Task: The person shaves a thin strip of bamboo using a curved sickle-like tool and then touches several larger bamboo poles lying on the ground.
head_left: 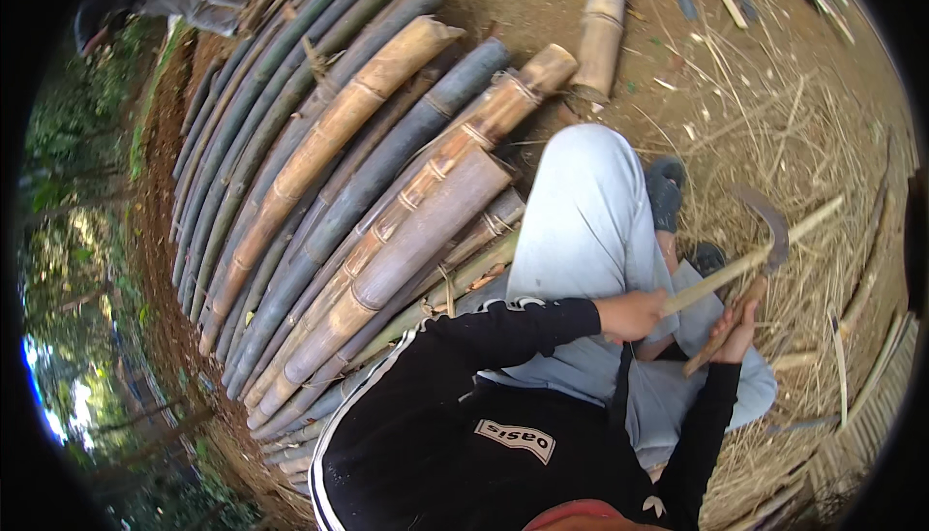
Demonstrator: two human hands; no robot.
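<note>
Pale, narrow bamboo strip [737,269] juts from the left hand [631,316], whose fingers clasp its near end; its long axis slants away, up and rightward. Just beside, the right hand's [734,333] fingers wrap a brown-handled, curved metal sickle [757,288]. Farther out, its blade [778,225] crosses the strip, contact unclear.

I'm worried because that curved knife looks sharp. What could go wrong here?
The curved knife in the right hand could slip along the wooden strip and cut the bare left hand gripping that strip.

It might also nick a leg, since both knees are bent close to the work.

And one of the long poles lying beside the person might roll.
</note>
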